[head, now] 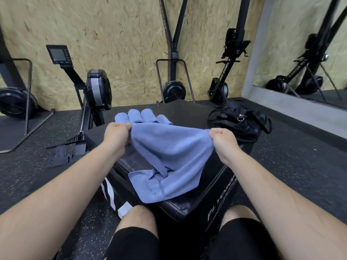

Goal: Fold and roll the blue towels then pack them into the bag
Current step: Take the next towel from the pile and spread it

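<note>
Holds blue towel [172,151] stretched above black box [187,113], top corners pinched in left hand [117,133] and right hand [222,139], bottom sagging onto box; looks light, soft, limp, so probably best gripped at corners; rolled towels [142,115] behind, bag [238,121] at right.

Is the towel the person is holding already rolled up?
No, the blue towel hangs spread open between the left hand and the right hand, each pinching a top corner.
</note>
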